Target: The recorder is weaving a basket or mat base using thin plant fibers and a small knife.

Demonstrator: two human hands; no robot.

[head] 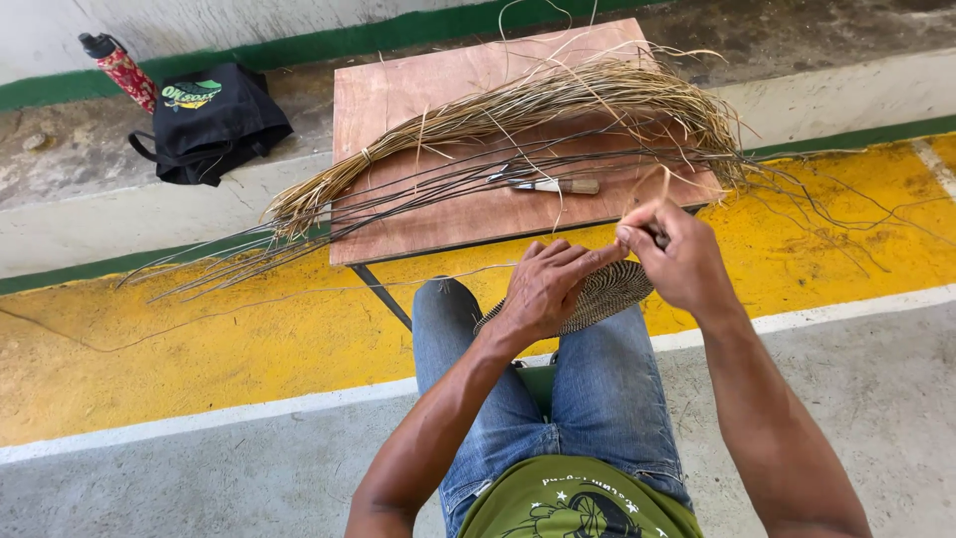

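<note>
1. Denim-clad knees at six o'clock carry the woven disc (pixel 607 291), a flat coiled piece resting on my lap.
2. My left hand (pixel 543 289) lies on the disc, fingers together, forefinger stretched toward one o'clock along its rim.
3. My right hand (pixel 677 259) is pinched shut on a pale straw strand (pixel 647 194) at the rim: I judge a stitch is mid-pull, and next it needs tightening without snapping.
4. At twelve o'clock, the plywood table (pixel 398 90) bears a straw bundle (pixel 518 110), dark thin rods (pixel 398 204) and a wooden-handled tool (pixel 553 185).
5. At ten o'clock, a black bag (pixel 209 120) and a red bottle (pixel 124 70).
</note>
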